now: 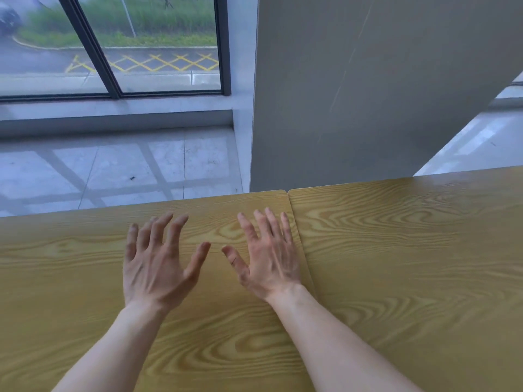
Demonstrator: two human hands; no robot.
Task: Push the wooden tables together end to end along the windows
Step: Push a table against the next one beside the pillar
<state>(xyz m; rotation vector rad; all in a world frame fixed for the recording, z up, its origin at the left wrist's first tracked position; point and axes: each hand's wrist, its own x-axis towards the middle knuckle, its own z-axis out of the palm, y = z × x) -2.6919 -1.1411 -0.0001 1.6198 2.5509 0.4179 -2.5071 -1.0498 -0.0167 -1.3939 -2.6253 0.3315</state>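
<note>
Two yellow wood-grain tables fill the lower half of the view. The left table [62,264] and the right table [410,250] meet end to end, with only a thin seam between their rounded corners. My left hand [158,264] is spread, fingers apart, over the left table. My right hand [266,258] is spread the same way just left of the seam. Neither hand holds anything. Whether the palms touch the wood or hover just above it is unclear.
A grey pillar [368,89] stands right behind the seam. Large dark-framed windows [113,46] run along the far wall at the left, with grey tiled floor [113,168] between them and the tables. More floor shows at the far right.
</note>
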